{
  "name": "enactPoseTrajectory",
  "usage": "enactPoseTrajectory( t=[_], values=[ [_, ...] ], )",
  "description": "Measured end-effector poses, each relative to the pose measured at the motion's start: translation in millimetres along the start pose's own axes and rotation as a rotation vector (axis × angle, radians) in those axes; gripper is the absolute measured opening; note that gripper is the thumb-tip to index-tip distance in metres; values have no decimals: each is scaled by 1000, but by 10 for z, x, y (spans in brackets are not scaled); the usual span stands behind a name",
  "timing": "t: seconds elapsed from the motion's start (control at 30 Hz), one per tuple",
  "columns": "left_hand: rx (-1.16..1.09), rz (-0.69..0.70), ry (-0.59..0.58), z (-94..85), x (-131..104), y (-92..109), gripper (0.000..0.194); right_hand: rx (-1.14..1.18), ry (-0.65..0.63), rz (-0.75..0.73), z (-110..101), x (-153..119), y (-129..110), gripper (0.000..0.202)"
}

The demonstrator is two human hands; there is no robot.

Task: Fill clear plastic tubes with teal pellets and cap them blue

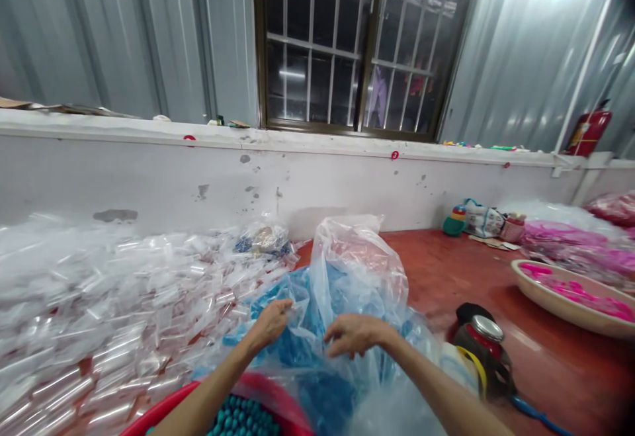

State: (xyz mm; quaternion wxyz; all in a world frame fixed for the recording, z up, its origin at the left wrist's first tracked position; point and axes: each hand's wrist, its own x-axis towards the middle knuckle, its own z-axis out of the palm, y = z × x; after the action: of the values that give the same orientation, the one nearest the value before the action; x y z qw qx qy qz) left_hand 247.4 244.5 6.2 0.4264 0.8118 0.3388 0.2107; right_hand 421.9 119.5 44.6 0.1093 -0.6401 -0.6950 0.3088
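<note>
A large clear plastic bag (360,270) stands in front of me, with blue plastic film (317,390) showing inside and beneath it. My left hand (272,322) is closed, pinching a fold of the clear plastic at the bag's left side. On the other side, my right hand (356,334) reaches over the bag with its fingers bent and a little apart, against or just above the plastic. Below my left forearm sits a red basin (292,416) holding many small teal beads (243,419), partly covered by film.
Clear plastic tubes or sleeves (124,317) cover the left floor. Right are a black-and-red container with a silver lid (486,330), a cream basin (560,307) of pink pieces and pink plastic bags (570,241). Behind stands a white wall (317,178) under a barred window.
</note>
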Motion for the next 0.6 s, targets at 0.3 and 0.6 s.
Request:
enactPoseTrajectory(
  t=[0.3, 0.6],
  values=[
    [151, 165, -276, 26, -694, 252, 18, -478, 485, -73, -186, 702, -143, 64],
    [-136, 33, -458, -205, -1096, 491, 18, -370, 310, 96, 293, 650, 310, 24]
  ],
)
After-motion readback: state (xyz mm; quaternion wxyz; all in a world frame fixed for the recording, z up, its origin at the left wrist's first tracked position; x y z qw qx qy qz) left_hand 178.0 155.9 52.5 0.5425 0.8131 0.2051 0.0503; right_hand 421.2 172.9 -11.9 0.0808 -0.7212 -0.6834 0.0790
